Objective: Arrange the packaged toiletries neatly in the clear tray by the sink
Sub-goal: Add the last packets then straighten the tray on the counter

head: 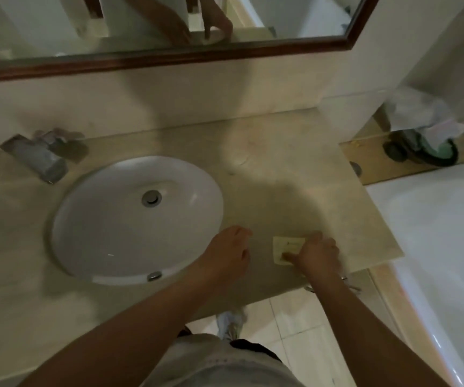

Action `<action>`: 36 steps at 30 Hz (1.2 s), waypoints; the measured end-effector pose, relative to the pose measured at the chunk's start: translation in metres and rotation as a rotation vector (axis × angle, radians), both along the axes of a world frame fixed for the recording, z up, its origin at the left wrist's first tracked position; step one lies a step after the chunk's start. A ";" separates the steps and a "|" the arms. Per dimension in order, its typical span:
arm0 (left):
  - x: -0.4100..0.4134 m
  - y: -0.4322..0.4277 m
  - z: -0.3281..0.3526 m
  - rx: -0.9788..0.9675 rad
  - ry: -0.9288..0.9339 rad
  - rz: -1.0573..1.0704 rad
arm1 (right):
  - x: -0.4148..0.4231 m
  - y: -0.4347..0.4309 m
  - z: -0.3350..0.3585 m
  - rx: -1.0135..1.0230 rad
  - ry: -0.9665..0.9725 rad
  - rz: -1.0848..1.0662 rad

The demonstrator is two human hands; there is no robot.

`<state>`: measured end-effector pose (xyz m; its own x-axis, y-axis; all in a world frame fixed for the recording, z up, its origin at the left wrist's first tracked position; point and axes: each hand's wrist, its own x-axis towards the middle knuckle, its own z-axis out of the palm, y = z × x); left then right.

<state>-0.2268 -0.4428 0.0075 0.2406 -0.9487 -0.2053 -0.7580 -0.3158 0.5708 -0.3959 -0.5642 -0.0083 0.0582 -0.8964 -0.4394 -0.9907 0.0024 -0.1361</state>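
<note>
Right hand [316, 254] is pinching a flat cream packet [286, 248] on the counter [295, 152] right of the sink [91, 219], left hand [229, 250] is hovering loose and empty, and with no clear tray showing, arranging looks barely begun.

Left hand [229, 251] loosely curled; right hand [318, 254] fingers pressed down.

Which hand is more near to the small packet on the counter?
Right. The right hand lies on the packet, fingers touching it. The left hand rests apart from it, between packet and sink.
</note>
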 end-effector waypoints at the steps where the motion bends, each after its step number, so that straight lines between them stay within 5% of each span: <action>1: -0.001 0.000 -0.001 0.017 0.009 0.005 | 0.001 -0.001 -0.002 0.012 -0.054 -0.007; 6: 0.008 0.002 0.003 0.042 0.072 0.111 | 0.035 0.003 0.013 0.077 -0.399 0.104; 11: 0.059 0.037 0.039 -0.100 0.178 0.396 | 0.124 0.047 0.051 0.180 -0.643 0.536; 15: 0.115 0.095 0.067 -0.155 0.192 0.504 | 0.194 0.094 0.074 0.225 -0.695 0.753; 19: 0.180 0.169 0.073 -0.232 0.179 0.670 | 0.261 0.151 0.081 0.281 -0.738 0.772; 25: 0.282 0.328 0.064 -0.353 0.473 1.060 | 0.381 0.293 0.068 0.415 -0.713 0.811; 36: 0.391 0.541 0.024 -0.307 0.484 1.386 | 0.544 0.473 0.055 0.455 -0.606 0.899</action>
